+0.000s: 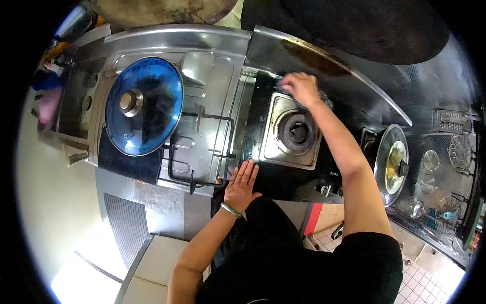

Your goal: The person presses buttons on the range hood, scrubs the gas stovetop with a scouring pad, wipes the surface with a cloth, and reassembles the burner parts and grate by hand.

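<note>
Fingers bent, my right hand [302, 88] is closed at the back edge of the black glass stove [283, 182], behind the burner; whatever it grips is too hidden to name. My left hand [242, 186] lies with fingers stretched out on the stove's front left corner, a light bangle on its wrist. Between the hands is the gas burner [294, 133] in its square metal tray [268, 147], with no pot support over it. A black pot support [232, 137] rests on the steel counter left of the stove.
A blue-tinted glass lid [157, 96] covers a pan at the left, over a dark cloth [121, 164]. A steel spatula [197, 67] lies behind it. Right of the stove are a lidded pan [392, 152] and a rack of utensils [430, 175]. Large round boards [374, 25] stand behind.
</note>
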The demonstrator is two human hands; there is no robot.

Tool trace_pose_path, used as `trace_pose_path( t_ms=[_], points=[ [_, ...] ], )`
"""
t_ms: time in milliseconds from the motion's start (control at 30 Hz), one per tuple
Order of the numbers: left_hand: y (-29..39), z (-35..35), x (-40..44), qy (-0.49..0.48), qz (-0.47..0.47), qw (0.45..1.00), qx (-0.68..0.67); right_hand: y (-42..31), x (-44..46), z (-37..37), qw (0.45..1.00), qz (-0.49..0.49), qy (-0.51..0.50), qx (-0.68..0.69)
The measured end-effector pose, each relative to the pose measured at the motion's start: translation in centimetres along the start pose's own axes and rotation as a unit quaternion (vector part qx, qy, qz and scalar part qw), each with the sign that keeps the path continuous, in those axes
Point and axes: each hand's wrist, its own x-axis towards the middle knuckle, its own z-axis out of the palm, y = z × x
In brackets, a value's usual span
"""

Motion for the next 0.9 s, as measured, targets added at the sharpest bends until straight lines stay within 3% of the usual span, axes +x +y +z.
trace_pose_path(
  t_ms=[67,167,267,300,333,433,533,567,700,800,867,900],
  points=[
    [0.0,-0.4,0.1,-0.014,0.0,1.0,-0.007,-3.5,3.3,0.6,0.997,-0.068,-0.035,0.016],
    [-0.1,-0.3,0.2,-0.023,-0.003,1.0,-0.014,-2.8,4.7,-0.4,0.998,0.003,-0.062,0.009],
    [0.0,-0.2,0.0,-0.033,-0.003,0.999,-0.014,-4.5,3.5,0.1,0.997,-0.016,-0.059,-0.054],
    [-0.1,-0.3,0.2,-0.036,-0.003,0.999,-0.012,-4.8,2.8,0.1,0.992,-0.102,-0.057,-0.045],
    [-0.1,-0.3,0.3,-0.037,-0.003,0.999,-0.015,-4.6,2.9,-0.2,0.99,-0.109,-0.07,-0.057],
    [-0.1,-0.1,0.0,-0.03,-0.001,0.999,-0.022,-3.5,5.1,-1.1,0.99,0.004,-0.082,-0.114],
    [-0.3,0.6,0.3,0.002,0.009,1.0,-0.014,-5.1,3.8,-0.4,0.986,-0.072,-0.097,-0.113],
    [-0.4,0.5,0.4,0.002,0.01,1.0,-0.009,-5.8,3.2,0.1,0.981,-0.17,-0.016,-0.088],
    [-0.3,0.1,0.3,-0.013,0.013,1.0,-0.004,-4.3,6.1,-0.9,0.987,0.001,-0.089,-0.136],
    [-0.2,0.4,0.2,-0.003,0.005,1.0,-0.019,-6.6,4.9,-1.2,0.978,-0.062,-0.089,-0.178],
    [-0.2,0.5,0.0,0.017,0.004,1.0,-0.015,-8.9,2.2,-1.3,0.959,-0.205,-0.142,-0.135],
    [-0.2,0.5,0.1,0.01,0.002,1.0,-0.004,-9.3,2.1,-1.5,0.947,-0.223,-0.186,-0.14]
  ],
)
